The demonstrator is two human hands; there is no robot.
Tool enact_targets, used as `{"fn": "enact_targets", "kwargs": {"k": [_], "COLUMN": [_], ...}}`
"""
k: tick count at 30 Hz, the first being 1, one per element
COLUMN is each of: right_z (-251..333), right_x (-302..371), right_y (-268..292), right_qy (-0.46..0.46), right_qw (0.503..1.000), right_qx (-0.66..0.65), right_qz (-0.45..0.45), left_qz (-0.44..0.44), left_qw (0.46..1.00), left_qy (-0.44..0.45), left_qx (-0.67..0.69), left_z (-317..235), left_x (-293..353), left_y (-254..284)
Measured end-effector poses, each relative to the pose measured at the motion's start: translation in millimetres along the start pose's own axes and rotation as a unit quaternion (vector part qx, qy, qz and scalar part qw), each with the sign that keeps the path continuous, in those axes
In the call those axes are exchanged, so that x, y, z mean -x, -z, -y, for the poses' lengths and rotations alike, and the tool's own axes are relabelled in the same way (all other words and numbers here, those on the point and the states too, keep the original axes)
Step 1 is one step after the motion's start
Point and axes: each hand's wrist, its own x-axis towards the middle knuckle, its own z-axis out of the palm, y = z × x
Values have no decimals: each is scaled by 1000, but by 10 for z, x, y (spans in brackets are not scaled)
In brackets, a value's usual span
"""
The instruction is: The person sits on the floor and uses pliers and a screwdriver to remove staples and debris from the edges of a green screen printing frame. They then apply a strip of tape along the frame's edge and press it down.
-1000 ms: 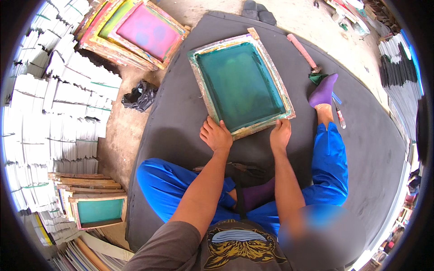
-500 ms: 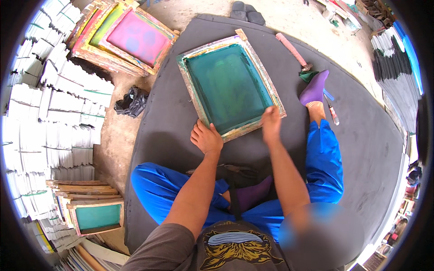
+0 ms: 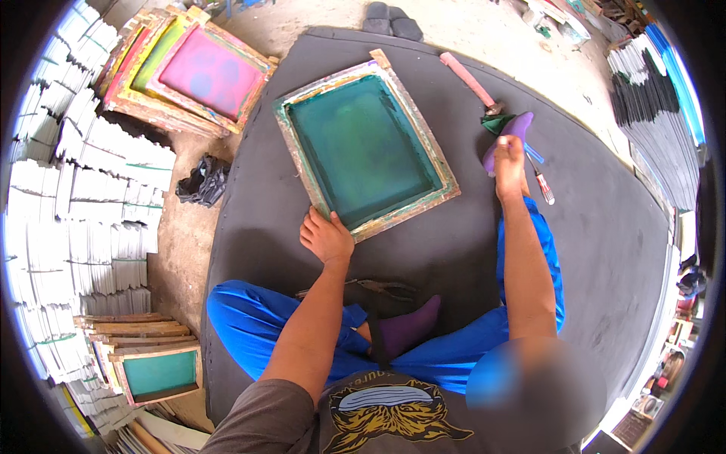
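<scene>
A wooden screen-printing frame [image 3: 446, 163] with dark green mesh lies tilted on the dark mat in front of me. My left hand [image 3: 327, 237] grips its near-left corner, thumb over the rim. Away from the frame, my right hand [image 3: 511, 160] is over my purple-socked right foot [image 3: 519, 124], fingers curled in; what they hold, if anything, cannot be made out. Just beyond that foot lies a hammer [image 3: 470, 82] with a pink handle, beside a dark green piece [image 3: 495, 123]. A screwdriver [image 3: 544, 188] with a red and white handle lies right of my ankle.
Pliers [image 3: 387, 287] lie between my legs and the frame. Stacked coloured screens [image 3: 204, 72] stand far left, near a black plastic bag [image 3: 204, 180]. White bundled stacks [image 3: 110, 208] line the left side; more frames [image 3: 159, 374] lean at lower left. Dark slippers [image 3: 392, 21] lie beyond the mat.
My right hand has left the frame's near-right corner and moved right and away to my foot. My left hand stays at the frame's corner. The whole view has shifted slightly.
</scene>
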Motion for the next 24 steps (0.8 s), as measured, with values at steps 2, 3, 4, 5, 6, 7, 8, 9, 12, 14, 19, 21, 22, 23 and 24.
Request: {"fn": "enact_targets", "kwargs": {"k": [2, 3, 4, 5, 6, 7, 8, 9, 12, 14, 19, 21, 22, 23, 24], "right_z": [3, 5, -15, -83, -150, -159, -159, -172, -318, -377, -463, -464, -472, -481, -488], "right_x": [107, 255, 449, 611, 765, 907, 1039, 1120, 1188, 1230, 1212, 1166, 1143, 1109, 1089], "right_y": [-77, -134, -209, -294, -388, -488, -579, -623, -690, -704, -725, -738, -751, -770, -779], "right_qy": [67, 75, 83, 156, 226, 216, 205, 194, 226, 225, 259, 270, 287, 305, 322], "right_qw": [990, 976, 955, 934, 906, 903, 899, 894, 878, 889, 903, 900, 887, 873, 859], "right_qx": [110, 153, 195, 224, 250, 266, 283, 299, 321, 299, 244, 246, 261, 276, 291], "right_qz": [65, 137, 209, 232, 254, 260, 266, 271, 273, 262, 240, 239, 251, 261, 271], "left_qz": [1, 0, 0, 1, 2, 2, 4, 5, 0, -5, 4, 5, 6, 6, 6], "left_qw": [1000, 1000, 1000, 1000, 1000, 1000, 1000, 1000, 1000, 1000, 1000, 1000, 1000, 1000, 1000], "left_qy": [4, 3, 3, 2, 1, 0, -1, -3, -3, -6, 2, 3, 3, 4, 4], "left_qx": [1, 1, 2, 4, 4, 5, 6, 7, 12, 12, 21, 18, 17, 16, 15], "left_z": [31, 33, 29, 13, 9, 13, 16, 14, -8, 19, 21, 9, 14, 12, 9], "left_x": [-3, 0, -9, -11, -4, -3, -3, -6, -9, 2, 15, 9, 14, 6, 0], "left_y": [15, 24, 33, 33, 31, 31, 26, 29, 35, 33, 32, 32, 32, 35, 37]}}
